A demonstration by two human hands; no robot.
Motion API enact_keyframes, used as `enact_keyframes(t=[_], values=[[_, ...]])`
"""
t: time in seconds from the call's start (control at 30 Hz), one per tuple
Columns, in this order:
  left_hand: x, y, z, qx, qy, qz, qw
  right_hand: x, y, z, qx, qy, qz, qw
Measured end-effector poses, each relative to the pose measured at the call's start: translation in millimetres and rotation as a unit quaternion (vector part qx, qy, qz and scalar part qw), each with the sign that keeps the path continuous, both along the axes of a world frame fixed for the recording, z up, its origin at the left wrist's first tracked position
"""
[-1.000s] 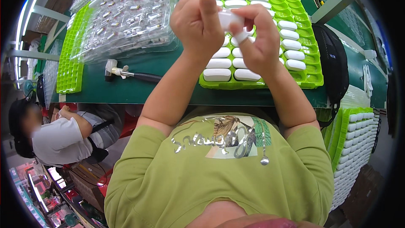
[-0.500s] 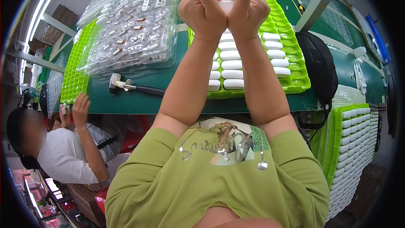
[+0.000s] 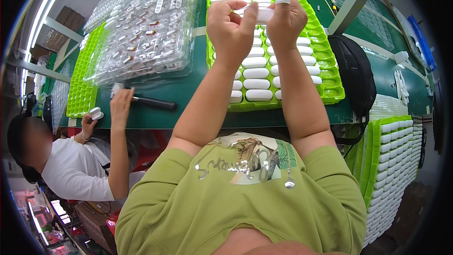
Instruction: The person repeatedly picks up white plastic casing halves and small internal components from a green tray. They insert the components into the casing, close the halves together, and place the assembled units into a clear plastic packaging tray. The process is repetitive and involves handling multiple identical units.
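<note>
Between my two hands is a white oblong case (image 3: 264, 16) with rounded ends, held above a green tray (image 3: 334, 84). My left hand (image 3: 232, 29) is closed on its left end, thumb and fingers pinching it. On the other end my right hand (image 3: 286, 24) is closed too, a white band of tape round its thumb. Rows of similar white cases (image 3: 257, 73) lie in the tray's hollows under my arms. Several hollows along the tray's right side hold no case.
Clear plastic trays (image 3: 141, 42) of small parts are stacked on the left. A co-worker's hand (image 3: 121, 101) is at a black-handled hammer (image 3: 155, 102); the other holds a white piece (image 3: 96, 113). Right of my tray lies a black bag (image 3: 354, 73), with filled trays (image 3: 391, 170) below it.
My hands have come slightly nearer and drawn apart, showing more of the white case between them. The co-worker's hand has reached onto the hammer, which has shifted slightly.
</note>
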State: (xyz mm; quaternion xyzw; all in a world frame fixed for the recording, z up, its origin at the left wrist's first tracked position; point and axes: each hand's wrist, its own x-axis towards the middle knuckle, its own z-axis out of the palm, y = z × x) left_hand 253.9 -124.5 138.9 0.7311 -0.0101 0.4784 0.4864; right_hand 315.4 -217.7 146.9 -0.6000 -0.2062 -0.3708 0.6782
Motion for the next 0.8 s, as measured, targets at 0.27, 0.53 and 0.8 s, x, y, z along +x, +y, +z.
enact_keyframes(t=[0.27, 0.53, 0.8], values=[[-32, 17, -24, -0.217, 0.039, -0.242, 0.945, -26, -31, -28, -0.006, 0.007, 0.158, 0.987], [-19, 13, -72, -0.163, 0.159, -0.111, 0.967, -25, -41, -67, -0.276, 0.223, 0.188, 0.916], [-49, 20, -51, 0.063, 0.245, -0.141, 0.957, -14, -62, -72, -0.154, 0.334, 0.254, 0.895]])
